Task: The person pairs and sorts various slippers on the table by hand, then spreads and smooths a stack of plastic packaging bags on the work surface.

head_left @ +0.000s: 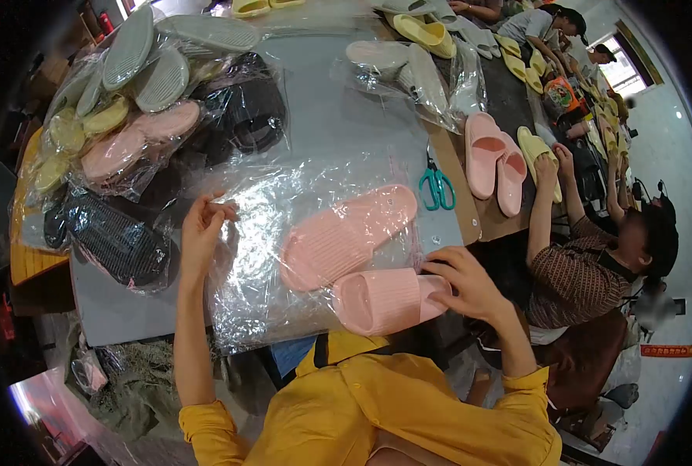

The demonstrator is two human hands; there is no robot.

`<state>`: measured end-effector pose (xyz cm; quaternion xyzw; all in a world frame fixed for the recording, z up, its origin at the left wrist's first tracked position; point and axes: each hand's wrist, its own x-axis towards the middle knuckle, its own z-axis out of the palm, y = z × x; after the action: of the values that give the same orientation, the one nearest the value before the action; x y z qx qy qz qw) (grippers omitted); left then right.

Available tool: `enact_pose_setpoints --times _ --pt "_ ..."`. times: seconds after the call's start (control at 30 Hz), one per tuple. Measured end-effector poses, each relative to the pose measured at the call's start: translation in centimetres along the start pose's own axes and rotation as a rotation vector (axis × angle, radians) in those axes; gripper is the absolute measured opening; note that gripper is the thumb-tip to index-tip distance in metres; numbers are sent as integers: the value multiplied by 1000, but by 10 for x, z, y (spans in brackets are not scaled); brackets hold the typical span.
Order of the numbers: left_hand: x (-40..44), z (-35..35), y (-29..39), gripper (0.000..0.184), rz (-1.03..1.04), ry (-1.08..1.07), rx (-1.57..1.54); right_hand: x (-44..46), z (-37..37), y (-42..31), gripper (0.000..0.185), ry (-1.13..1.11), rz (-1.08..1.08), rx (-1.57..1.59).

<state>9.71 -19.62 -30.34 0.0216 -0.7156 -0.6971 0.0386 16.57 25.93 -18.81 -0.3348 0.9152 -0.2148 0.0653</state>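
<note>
A clear plastic bag (260,311) lies flat on the grey table before me. On it rests a pink slipper (330,247), sole up, its heel toward the upper right. Nearer to me, my right hand (466,287) grips the end of a second pink slipper (377,301), which overlaps the table's front edge. At the left side of the bag is my left hand (208,225), fingers bent together at the plastic; whether they pinch it is hard to tell. Teal-handled scissors (437,189) lie to the right of the bag.
Bagged slippers in grey, yellow, pink and black (140,147) are heaped at the left. More bagged slippers (408,70) lie at the back. To the right, loose pink slippers (486,159) stand near a co-worker (587,272), whose hands are at a yellow slipper (536,151).
</note>
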Motion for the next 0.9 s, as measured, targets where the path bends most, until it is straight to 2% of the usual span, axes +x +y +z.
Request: enact_pose_setpoints --times 0.03,0.13,0.17,0.3,0.4,0.53,0.57,0.67,0.7,0.8,0.9 --pt "-3 4 9 34 -56 14 17 3 5 -6 47 -35 21 7" --pt "-6 8 16 35 -60 42 25 18 34 -6 42 65 -9 -33" --pt "-7 7 16 35 -67 43 15 24 41 -1 34 91 -34 16" --pt "-7 3 13 37 -102 27 -57 56 27 -17 22 81 -16 506" --pt "-6 0 11 41 -80 14 -117 79 13 -19 22 -114 -30 463" --pt "-8 -2 9 45 -44 33 -90 100 39 -21 38 -183 -275 492" --pt "-7 -3 6 44 -52 32 -67 104 55 -9 45 -170 -433 344" --pt "-8 -1 7 44 -37 22 -80 111 63 -17 54 -337 -473 121" --pt "-8 -4 4 45 -41 20 -58 113 62 -27 61 -191 -510 279" --pt "-9 -3 14 46 -57 12 -22 102 30 -33 63 -331 -328 336" --pt "-8 -5 20 46 -103 -25 -74 62 1 -7 62 -239 -210 311"
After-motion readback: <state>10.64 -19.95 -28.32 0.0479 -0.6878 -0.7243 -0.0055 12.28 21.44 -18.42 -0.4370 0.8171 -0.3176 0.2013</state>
